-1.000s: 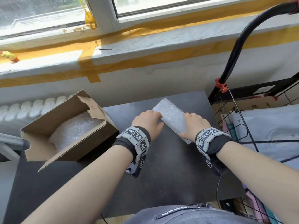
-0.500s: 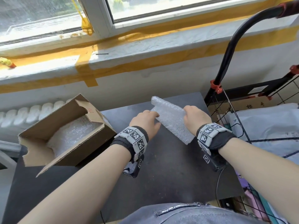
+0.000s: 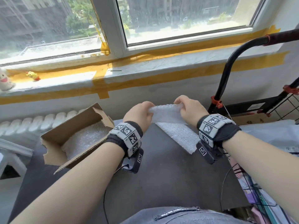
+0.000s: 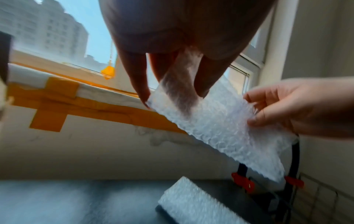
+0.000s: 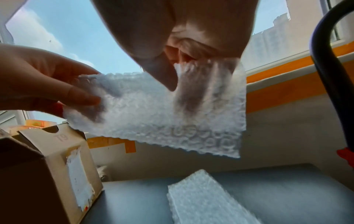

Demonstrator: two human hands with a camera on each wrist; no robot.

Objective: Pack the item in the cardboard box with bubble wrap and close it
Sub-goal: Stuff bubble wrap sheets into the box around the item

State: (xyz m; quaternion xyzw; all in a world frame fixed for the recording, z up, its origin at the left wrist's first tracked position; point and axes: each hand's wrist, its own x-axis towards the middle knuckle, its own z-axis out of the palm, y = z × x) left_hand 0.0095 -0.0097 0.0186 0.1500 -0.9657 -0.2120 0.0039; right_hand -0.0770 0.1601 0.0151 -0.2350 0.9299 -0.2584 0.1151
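Where the head view hides fingertips, wrist views show both hands point(image 3: 165, 110) pinching bubble wrap point(image 4: 220, 124).

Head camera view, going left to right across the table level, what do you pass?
Cardboard box lined with bubble wrap → left hand → lifted bubble wrap sheet pinched by both hands → right hand → black cart frame.

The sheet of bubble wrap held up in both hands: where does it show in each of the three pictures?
Head: the held bubble wrap sheet is at upper centre, stretched between the left hand and the right hand.
Left wrist: centre right, slanting down to the right.
Right wrist: centre, hanging.
Shared landmark: a second bubble wrap piece lying on the dark table, below the held sheet in every view.
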